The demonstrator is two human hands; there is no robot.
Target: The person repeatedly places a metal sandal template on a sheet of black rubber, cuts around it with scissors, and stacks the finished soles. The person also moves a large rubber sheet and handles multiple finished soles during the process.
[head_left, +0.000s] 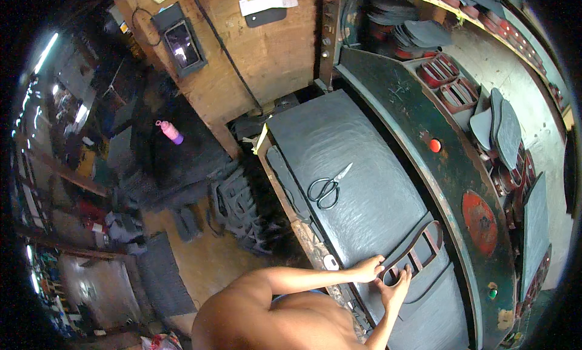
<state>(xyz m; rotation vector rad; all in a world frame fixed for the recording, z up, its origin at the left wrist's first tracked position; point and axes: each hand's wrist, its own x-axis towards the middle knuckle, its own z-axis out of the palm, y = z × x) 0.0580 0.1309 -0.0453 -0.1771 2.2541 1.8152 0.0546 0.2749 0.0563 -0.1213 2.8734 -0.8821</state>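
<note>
A sole-shaped cutting die (434,236), a dark red metal outline with crossbars, lies on a dark grey sheet (425,219) on the press bed (376,168). My left hand (368,269) has its fingers closed at the near end of the die. My right hand (395,287) grips the same end from the right, thumb and fingers bent round its rim. The fingertips partly hide that end. Farther up the bed rests a pair of scissors (328,191) with black loop handles, its blades pointing away to the right.
Along the right runs the dark green press beam (403,98) with a red button (435,145) and a green button (493,293). Behind it are more cutting dies (459,94) and cut grey pieces (506,128). A phone (182,43) hangs on the wooden panel; a pink-purple bottle (169,132) stands left.
</note>
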